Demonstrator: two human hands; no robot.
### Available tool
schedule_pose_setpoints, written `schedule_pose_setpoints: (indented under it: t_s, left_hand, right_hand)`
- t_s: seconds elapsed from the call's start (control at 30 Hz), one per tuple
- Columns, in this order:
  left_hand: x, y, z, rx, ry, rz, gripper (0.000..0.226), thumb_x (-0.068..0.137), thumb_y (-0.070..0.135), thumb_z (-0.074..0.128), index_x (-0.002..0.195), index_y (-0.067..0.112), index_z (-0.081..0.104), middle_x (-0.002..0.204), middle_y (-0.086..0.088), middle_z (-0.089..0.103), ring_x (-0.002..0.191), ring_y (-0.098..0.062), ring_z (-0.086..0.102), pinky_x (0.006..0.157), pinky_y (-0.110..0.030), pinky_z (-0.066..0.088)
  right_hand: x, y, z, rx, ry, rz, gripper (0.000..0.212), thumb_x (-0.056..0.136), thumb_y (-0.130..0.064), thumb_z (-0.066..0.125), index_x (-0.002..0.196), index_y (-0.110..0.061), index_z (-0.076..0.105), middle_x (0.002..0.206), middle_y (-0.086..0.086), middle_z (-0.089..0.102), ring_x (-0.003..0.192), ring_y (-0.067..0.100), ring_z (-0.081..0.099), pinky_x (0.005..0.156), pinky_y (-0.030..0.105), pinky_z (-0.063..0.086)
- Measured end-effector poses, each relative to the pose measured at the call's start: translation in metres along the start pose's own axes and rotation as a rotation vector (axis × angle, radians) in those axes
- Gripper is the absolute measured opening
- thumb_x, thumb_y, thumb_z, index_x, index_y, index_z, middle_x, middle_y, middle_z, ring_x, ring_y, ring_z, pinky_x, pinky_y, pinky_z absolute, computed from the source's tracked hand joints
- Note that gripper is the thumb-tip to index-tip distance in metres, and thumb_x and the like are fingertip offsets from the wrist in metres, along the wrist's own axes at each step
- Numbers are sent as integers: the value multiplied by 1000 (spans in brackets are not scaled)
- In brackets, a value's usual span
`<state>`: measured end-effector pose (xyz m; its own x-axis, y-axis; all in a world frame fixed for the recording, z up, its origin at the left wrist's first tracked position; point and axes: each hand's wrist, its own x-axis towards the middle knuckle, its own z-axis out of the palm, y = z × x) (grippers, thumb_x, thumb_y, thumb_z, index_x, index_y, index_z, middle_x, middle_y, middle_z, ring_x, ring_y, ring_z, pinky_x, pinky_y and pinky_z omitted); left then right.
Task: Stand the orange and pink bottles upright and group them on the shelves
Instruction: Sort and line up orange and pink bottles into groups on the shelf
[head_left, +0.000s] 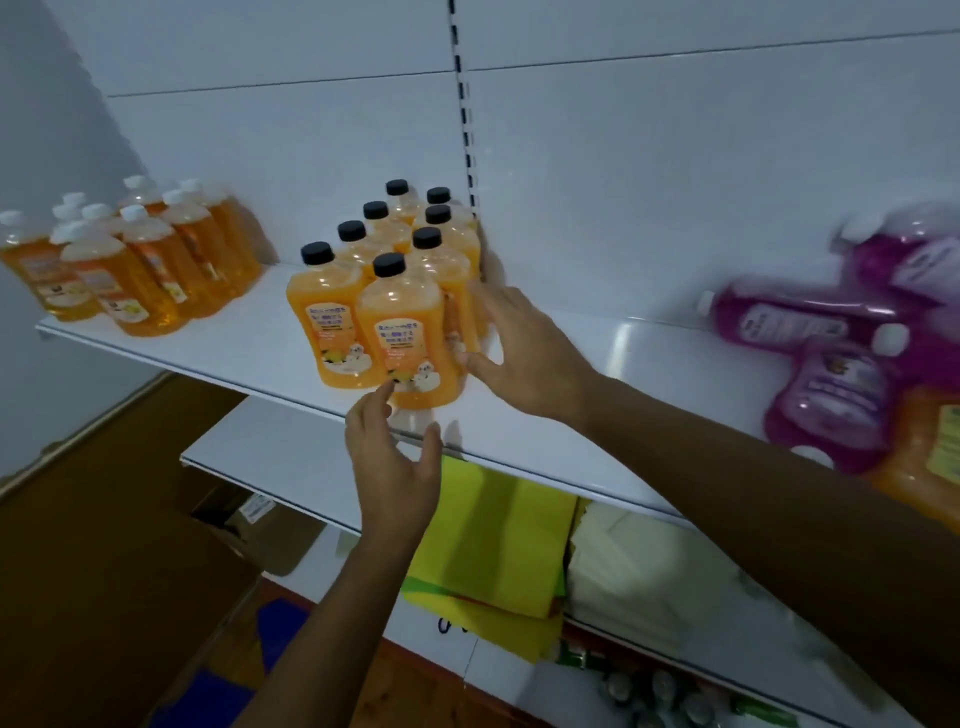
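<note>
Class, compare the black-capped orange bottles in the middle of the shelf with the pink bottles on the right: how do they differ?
The black-capped orange bottles stand upright; the pink bottles lie on their sides. The orange ones form a tight, ordered cluster; the pink ones sit in a loose heap. Caps differ too: black against white. Both groups rest on the same white shelf.

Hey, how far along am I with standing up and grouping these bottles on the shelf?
Done: the white-capped orange bottles stand grouped at the shelf's left end, and the black-capped orange bottles stand in a cluster mid-shelf. In hand: your left hand and right hand are open around that cluster's front bottle, gripping nothing. Left: the pink bottles at the right lie on their sides in a pile.
</note>
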<state>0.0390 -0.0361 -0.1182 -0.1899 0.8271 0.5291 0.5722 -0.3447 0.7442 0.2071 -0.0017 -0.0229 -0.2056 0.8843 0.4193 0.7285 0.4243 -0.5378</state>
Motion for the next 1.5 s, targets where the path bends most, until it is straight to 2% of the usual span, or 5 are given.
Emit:
schedule_pose_setpoints:
  t_s: [0.53,0.67,1.07,1.23,1.5]
  left_hand:
    - [-60,156,147,-224,-931,335,69,80,49,69,139,38,35,129,24,41,110,4,43,89,-8,34]
    - [-69,180,172,-149,-1073,451,92,74,51,75,149,35,24,148,4,34,127,-11,41,104,-23,40]
    - [-67,181,158,-412,-762,230,57,69,24,79,124,30,62,110,6,67,94,-4,64,80,-16,52]
    - [-55,212,134,-455,-545,177,31,85,26,70,116,22,67,106,6,69,86,4,61,72,-6,46]
    - [-34,267,140,-548,-607,318,63,79,47,69,134,21,53,118,3,63,103,-7,61,82,-18,51]
  right_hand:
    - [-156,105,-175,-463,-79,520,54,92,-33,54,143,-20,39,147,4,42,132,24,41,107,39,37]
    - [-185,115,-186,-490,-85,607,39,97,-28,46,135,-19,47,138,5,51,121,25,52,99,41,44]
    - [-205,119,-188,-255,-166,442,76,83,-7,61,149,-22,28,156,0,27,143,18,25,113,31,25]
    - [-200,114,-179,-222,96,236,62,82,-30,72,137,-17,46,134,5,55,120,22,53,99,43,46]
    - [-209,92,-231,324,404,318,57,81,-19,75,130,-12,45,113,1,67,102,12,66,85,35,57]
